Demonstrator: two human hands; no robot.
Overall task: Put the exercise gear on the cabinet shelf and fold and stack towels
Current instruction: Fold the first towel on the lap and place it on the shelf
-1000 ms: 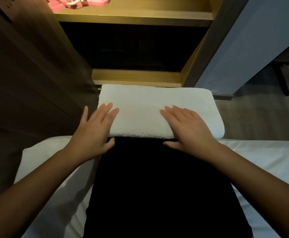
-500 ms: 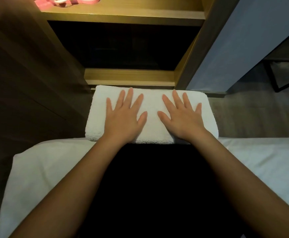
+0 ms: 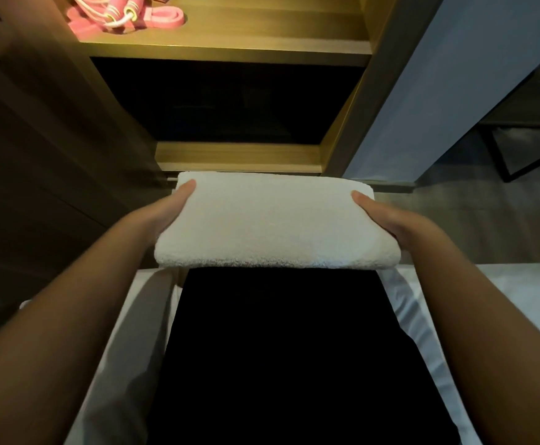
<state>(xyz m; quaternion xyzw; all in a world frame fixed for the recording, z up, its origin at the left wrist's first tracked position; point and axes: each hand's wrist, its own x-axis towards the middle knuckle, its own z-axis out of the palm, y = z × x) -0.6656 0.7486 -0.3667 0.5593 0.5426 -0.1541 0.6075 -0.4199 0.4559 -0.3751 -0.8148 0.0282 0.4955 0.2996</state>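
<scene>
A folded white towel [image 3: 275, 223] is held level in front of the open cabinet, above the near end of a black cloth [image 3: 278, 348] on the bed. My left hand [image 3: 169, 213] grips the towel's left end, thumb on top and fingers hidden underneath. My right hand [image 3: 381, 220] grips the right end the same way. Pink exercise gear [image 3: 124, 16], a skipping rope with bands, lies on the lit upper cabinet shelf [image 3: 230, 43] at the top left.
The lower cabinet compartment [image 3: 227, 101] is dark, with a wooden ledge [image 3: 239, 155] at its front just beyond the towel. A dark cabinet door [image 3: 37, 139] stands at the left. White bedding [image 3: 503, 300] flanks the black cloth. A black metal frame [image 3: 519, 152] stands on the floor at right.
My hands were pressing flat on top of the towel. They have since slid out to its two ends and taken hold, and the towel now sits lifted off the black cloth.
</scene>
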